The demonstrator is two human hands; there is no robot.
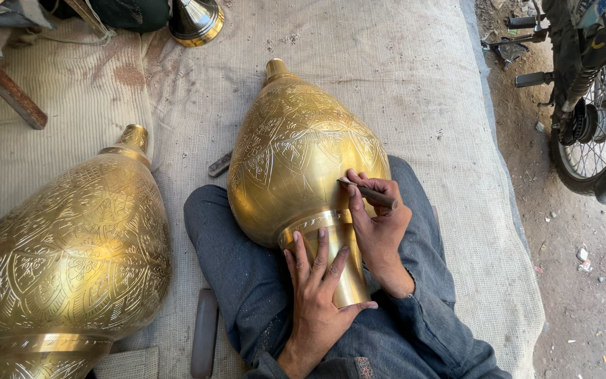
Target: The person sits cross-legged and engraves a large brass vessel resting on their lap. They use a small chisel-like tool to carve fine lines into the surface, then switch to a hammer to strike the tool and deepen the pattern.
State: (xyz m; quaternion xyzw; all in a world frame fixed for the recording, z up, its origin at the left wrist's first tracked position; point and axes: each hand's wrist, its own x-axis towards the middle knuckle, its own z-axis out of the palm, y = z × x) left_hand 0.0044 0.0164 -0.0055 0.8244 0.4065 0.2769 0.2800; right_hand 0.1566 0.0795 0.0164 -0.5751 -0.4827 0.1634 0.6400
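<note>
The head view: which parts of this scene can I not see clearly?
- Large engraved brass vessel in the lap: its underside is hidden by its own body and the legs.
- Its narrow brass base: partly covered by the left hand.
- Thin dark engraving tool: its tip on the metal is too small to judge; the right hand wraps its shaft.
- Second engraved brass vessel: cut off by the left and bottom edges.
- Motorcycle: cut off by the right edge.
</note>
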